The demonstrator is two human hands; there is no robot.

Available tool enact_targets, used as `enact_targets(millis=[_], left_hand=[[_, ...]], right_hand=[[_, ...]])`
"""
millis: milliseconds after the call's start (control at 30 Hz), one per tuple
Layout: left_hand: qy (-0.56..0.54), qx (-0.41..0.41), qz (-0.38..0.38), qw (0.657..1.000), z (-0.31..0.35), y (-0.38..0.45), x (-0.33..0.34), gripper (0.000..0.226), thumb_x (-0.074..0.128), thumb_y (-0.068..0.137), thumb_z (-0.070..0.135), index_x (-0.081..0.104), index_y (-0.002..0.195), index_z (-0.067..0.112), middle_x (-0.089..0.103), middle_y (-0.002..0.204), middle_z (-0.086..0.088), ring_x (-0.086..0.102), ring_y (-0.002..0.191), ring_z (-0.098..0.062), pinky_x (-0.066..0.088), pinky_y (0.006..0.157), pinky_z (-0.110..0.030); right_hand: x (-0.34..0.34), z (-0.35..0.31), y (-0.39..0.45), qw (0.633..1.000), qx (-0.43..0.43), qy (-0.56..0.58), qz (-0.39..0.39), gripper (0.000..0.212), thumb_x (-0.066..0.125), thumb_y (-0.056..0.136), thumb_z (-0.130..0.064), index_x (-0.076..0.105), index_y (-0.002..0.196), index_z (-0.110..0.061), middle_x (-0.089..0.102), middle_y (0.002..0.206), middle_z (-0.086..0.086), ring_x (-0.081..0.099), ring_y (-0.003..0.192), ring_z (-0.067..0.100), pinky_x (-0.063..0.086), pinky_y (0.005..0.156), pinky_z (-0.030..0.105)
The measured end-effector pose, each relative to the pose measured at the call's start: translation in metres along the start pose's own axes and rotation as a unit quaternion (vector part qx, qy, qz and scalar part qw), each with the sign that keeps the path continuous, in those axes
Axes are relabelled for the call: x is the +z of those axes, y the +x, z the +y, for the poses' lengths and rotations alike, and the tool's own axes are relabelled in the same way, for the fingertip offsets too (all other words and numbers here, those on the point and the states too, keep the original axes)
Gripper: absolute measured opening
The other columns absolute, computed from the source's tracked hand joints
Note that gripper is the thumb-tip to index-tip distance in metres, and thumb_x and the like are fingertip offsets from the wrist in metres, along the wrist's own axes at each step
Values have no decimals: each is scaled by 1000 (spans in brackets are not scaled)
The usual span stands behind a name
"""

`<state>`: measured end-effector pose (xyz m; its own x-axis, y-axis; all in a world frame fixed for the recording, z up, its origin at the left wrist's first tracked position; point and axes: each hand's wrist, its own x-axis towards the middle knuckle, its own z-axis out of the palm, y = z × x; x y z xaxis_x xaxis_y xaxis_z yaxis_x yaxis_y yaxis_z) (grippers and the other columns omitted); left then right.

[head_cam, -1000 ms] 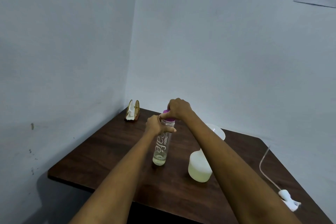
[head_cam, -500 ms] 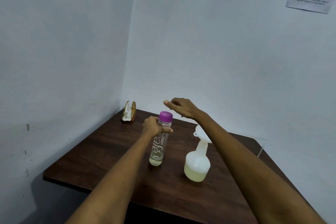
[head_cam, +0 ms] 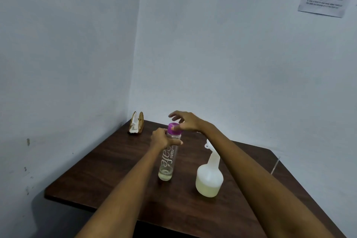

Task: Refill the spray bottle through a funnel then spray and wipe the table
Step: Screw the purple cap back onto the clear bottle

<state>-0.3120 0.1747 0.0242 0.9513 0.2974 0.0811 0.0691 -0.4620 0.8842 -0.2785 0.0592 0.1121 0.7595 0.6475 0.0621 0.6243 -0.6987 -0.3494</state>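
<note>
Head view: a clear bottle [head_cam: 167, 158] with a purple cap [head_cam: 174, 128] stands upright on the table [head_cam: 108, 172] — only a little pale liquid at its bottom. Just right of it stands the spray bottle [head_cam: 209, 178], a funnel [head_cam: 207, 144] in its neck, pale yellowish liquid low inside. The left hand [head_cam: 161, 138] grips the clear bottle's upper part. The right hand [head_cam: 186, 121] hovers at the cap, fingers spread and loose — thumb by the cap's side.

The left hand [head_cam: 161, 138] grips the water bottle [head_cam: 168, 157] on the table [head_cam: 108, 176]; the spray bottle [head_cam: 209, 177] stands right of that grip, the napkin holder [head_cam: 136, 123] behind-left.
</note>
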Motion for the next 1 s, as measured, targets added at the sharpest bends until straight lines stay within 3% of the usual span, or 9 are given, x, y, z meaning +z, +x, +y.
enact_targets(millis=[100,233,367,533,733,867,1000], left_hand=[[-3,-6,-3,1000,0,2,-1,52,86,65,30,68,108,7,70,110,-10,65,91,-17,50,76,-26],[1,-5,2,1000,-3,3,0,59,87,62,34,68,112,8,70,111,-9,67,104,-21,52,81,-28],[4,-5,6,1000,-4,4,0,53,87,62,38,70,104,10,72,102,-6,67,91,-16,48,68,-22],[16,2,31,999,-1,-1,3,38,85,62,43,68,82,16,63,72,4,63,77,-12,38,49,-16],[16,12,46,999,-6,1,7,47,85,62,42,72,96,12,73,95,-5,67,86,-15,40,54,-19],[23,22,53,998,-8,2,12,52,84,63,45,69,100,11,73,100,-5,68,95,-20,45,69,-24],[41,35,-29,998,-8,12,1,56,81,68,47,64,110,13,68,106,-3,65,102,-18,50,78,-26]], right_hand=[[6,-2,2,996,17,38,-83,48,57,86,-4,53,131,-20,49,135,8,52,116,27,54,77,31],[9,-6,8,993,-42,-102,-32,39,57,89,-12,58,129,-13,56,132,13,53,119,29,45,93,33],[21,-14,17,980,-9,-200,2,38,58,87,-24,60,123,-12,62,121,13,57,109,28,45,86,32],[28,-15,19,978,14,-204,35,35,58,86,-27,62,117,-11,64,114,13,58,105,28,46,81,31],[29,-17,20,985,31,-161,50,31,60,84,-24,66,112,-11,67,111,13,61,102,27,46,78,28],[24,-19,21,991,65,-118,10,28,61,83,-19,65,109,-11,66,100,13,61,67,22,53,65,28],[16,-21,23,993,85,-81,-34,35,68,79,-10,61,113,-8,58,100,13,66,72,30,59,65,33]])
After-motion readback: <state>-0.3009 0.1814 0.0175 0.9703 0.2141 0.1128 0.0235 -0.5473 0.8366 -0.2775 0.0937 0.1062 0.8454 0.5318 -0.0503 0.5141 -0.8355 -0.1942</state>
